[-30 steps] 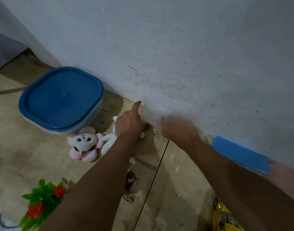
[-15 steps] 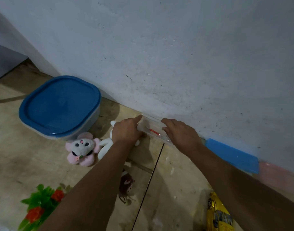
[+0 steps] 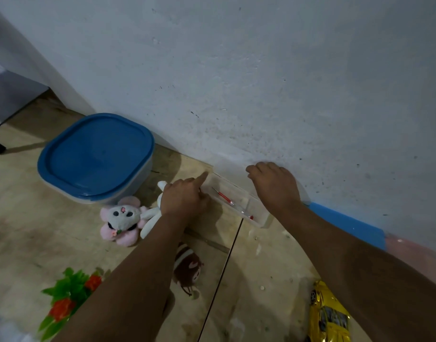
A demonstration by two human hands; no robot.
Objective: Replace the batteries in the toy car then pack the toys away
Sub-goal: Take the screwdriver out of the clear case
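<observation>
A clear plastic box (image 3: 261, 219) lies on the floor against the wall, with a thin red-handled tool (image 3: 222, 194) inside. My left hand (image 3: 185, 201) holds the box's left end, index finger straight along the rim and the other fingers curled at its near wall. My right hand (image 3: 276, 186) hovers just above the box's right half with relaxed fingers, holding nothing. The yellow toy car (image 3: 328, 317) lies on the floor at the bottom right, partly behind my right forearm. No batteries are visible.
A blue lid (image 3: 348, 223) leans against the wall to the right. A large blue-lidded tub (image 3: 96, 154) stands at the left. A pink plush (image 3: 120, 220), a white plush (image 3: 150, 215), a brown plush (image 3: 187, 265) and plastic flowers (image 3: 68, 292) lie on the floor.
Both hands brought the clear box down to the floor by the wall. My right hand has come off the box and now hovers above it; my left stays at its end.
</observation>
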